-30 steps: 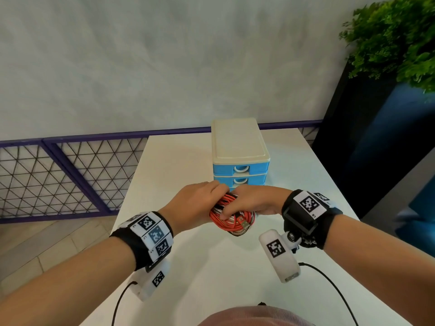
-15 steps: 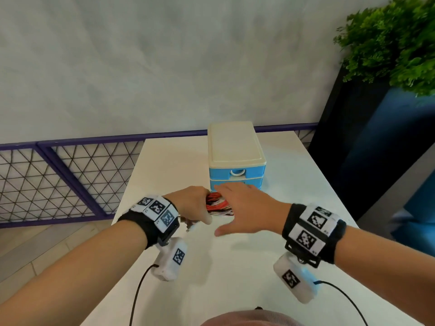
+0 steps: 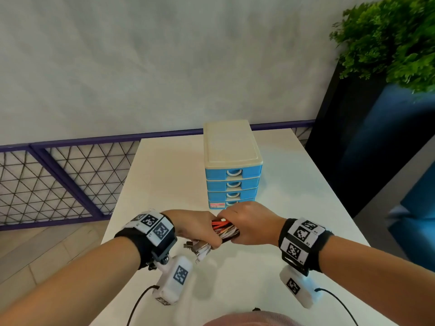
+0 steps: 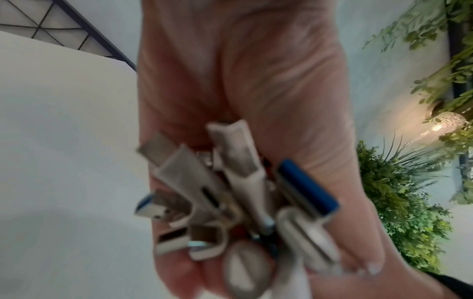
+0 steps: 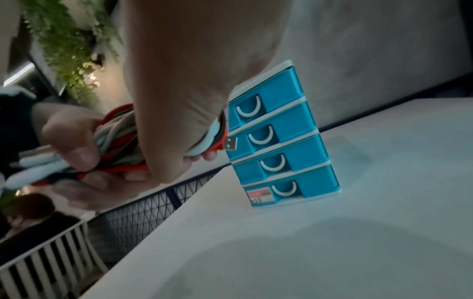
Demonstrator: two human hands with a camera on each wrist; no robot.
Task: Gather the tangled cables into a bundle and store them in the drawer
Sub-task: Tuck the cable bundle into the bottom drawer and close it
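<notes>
A bundle of red, white and grey cables (image 3: pixel 224 228) is held above the white table (image 3: pixel 164 175) between both hands. My left hand (image 3: pixel 195 228) grips one end, and several metal and white plugs (image 3: pixel 199 248) stick out below it; the left wrist view shows those plugs (image 4: pixel 230 192) bunched in the fist. My right hand (image 3: pixel 249 222) is curled round the other end of the cable bundle (image 5: pixel 120 153), with a USB plug (image 5: pixel 229 144) poking out. Just behind the hands stands the blue drawer unit (image 3: pixel 233 177), cream-topped, all its drawers shut (image 5: pixel 276 141).
A purple mesh fence (image 3: pixel 58 177) runs along the table's left and far edges. A dark planter with a green plant (image 3: pixel 388 43) stands at the right. Wrist camera cables trail off the near table edge.
The hands have lifted the bundle off the table and squeezed it from a loose coil into a tight bunch. The right hand, briefly flat and open, now grips the cables again.
</notes>
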